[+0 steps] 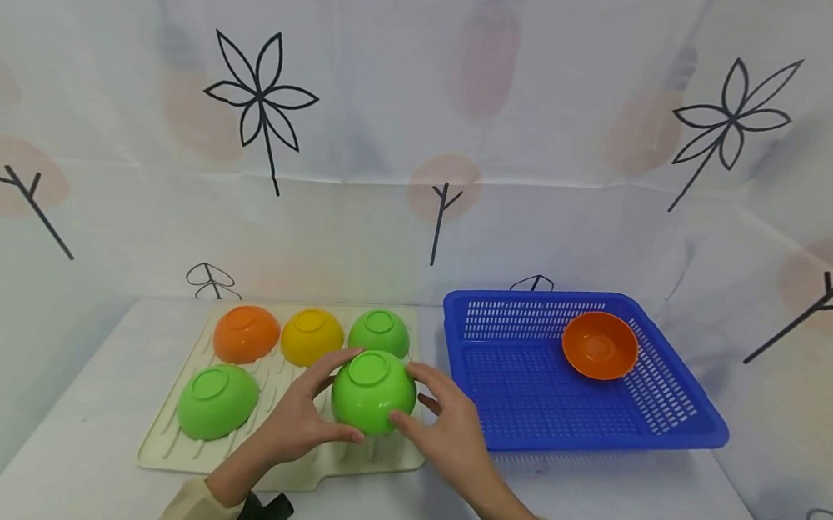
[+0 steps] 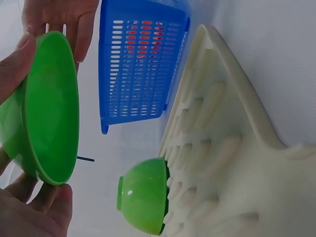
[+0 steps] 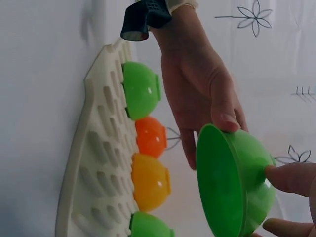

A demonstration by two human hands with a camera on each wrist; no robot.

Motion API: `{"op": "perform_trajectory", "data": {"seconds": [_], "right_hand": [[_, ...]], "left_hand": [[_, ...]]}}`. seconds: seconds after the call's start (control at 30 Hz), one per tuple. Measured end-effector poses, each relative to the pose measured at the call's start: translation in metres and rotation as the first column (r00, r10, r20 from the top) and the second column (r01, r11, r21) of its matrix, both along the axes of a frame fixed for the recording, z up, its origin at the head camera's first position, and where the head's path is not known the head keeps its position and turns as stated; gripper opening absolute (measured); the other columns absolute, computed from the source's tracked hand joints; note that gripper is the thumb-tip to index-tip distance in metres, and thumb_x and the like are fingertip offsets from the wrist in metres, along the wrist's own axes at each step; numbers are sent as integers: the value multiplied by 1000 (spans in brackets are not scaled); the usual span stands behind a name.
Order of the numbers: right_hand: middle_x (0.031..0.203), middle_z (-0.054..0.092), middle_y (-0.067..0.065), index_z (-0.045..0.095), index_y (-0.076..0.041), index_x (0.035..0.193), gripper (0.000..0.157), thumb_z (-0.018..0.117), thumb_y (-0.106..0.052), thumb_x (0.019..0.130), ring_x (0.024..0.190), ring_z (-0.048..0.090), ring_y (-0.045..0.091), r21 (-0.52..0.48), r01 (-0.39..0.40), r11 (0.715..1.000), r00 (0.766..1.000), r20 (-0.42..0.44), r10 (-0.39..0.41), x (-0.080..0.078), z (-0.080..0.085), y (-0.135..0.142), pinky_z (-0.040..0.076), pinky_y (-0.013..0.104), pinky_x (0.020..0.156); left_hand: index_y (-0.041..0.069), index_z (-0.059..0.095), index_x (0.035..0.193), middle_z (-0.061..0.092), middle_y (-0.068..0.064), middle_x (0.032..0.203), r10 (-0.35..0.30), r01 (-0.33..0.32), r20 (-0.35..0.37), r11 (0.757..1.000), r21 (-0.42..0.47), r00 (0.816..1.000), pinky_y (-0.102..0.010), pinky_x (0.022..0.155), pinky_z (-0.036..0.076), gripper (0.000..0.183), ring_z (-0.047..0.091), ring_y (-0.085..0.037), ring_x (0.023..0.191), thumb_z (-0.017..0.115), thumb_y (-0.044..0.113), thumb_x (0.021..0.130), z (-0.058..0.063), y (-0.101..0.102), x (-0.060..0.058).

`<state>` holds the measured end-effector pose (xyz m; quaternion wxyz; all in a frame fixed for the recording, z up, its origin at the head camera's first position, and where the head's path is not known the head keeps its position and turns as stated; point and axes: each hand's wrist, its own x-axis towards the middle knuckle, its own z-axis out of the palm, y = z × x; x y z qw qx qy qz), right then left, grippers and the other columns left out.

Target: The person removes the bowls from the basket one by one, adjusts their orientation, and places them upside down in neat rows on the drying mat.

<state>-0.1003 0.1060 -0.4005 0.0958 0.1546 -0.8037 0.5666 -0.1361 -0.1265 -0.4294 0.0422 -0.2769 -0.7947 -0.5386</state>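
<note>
A green bowl (image 1: 370, 406) is held upside down, raised over the front right part of a cream draining mat (image 1: 276, 464). My left hand (image 1: 299, 416) grips its left side, with fingers behind and thumb in front. On the opposite side my right hand (image 1: 451, 432) holds the same bowl, its thumb pressed to the outer wall. In the right wrist view the bowl's hollow inside (image 3: 217, 180) shows nothing in it. Other bowls stand upside down on the mat: an orange bowl (image 1: 246, 334), a yellow bowl (image 1: 312, 338), a green bowl at the back (image 1: 383, 330) and another at front left (image 1: 218, 402).
To the right stands a blue perforated basket (image 1: 587, 440), with an orange bowl (image 1: 600, 346) lying in its back right part, mouth upward. A white patterned cloth (image 1: 359, 229) hangs behind the white table (image 1: 84, 429).
</note>
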Motion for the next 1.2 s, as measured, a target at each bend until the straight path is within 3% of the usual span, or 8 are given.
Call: {"op": "perform_trajectory", "data": {"seconds": [0.3, 0.8, 1.0, 1.2], "right_hand": [[138, 55, 13, 59, -2, 135, 64, 86, -7, 77, 130, 50, 31, -50, -58, 997, 998, 21, 59, -5, -18, -10, 49, 34, 100], [138, 54, 18, 57, 3, 135, 65, 85, -5, 77, 131, 49, 34, -110, -107, 988, 993, 31, 111, -16, -34, -23, 48, 36, 101], [137, 54, 19, 57, 4, 134, 63, 84, -6, 77, 129, 50, 37, -71, -120, 990, 992, 15, 122, -22, -40, -32, 50, 40, 99], [138, 53, 18, 55, 2, 137, 64, 82, -4, 80, 130, 50, 35, -77, -142, 987, 984, 96, 149, -29, -44, -44, 51, 39, 98]], "left_hand": [[13, 43, 149, 46, -2, 149, 48, -48, 7, 998, -36, 999, -65, 104, 38, 98, 41, -32, 136, 95, 16, 65, -7, -6, 3], [26, 42, 148, 44, -7, 150, 103, -99, 40, 991, -85, 994, -64, 103, 39, 94, 42, -32, 135, 92, 31, 69, -10, -15, 6], [17, 45, 147, 47, -8, 147, 152, -149, 19, 982, -114, 988, -63, 104, 38, 95, 44, -33, 134, 93, 33, 67, -15, -23, 4], [15, 48, 143, 50, -7, 144, 199, -194, 18, 971, -142, 980, -61, 105, 39, 93, 47, -32, 131, 94, 35, 65, -18, -32, 2]]}}
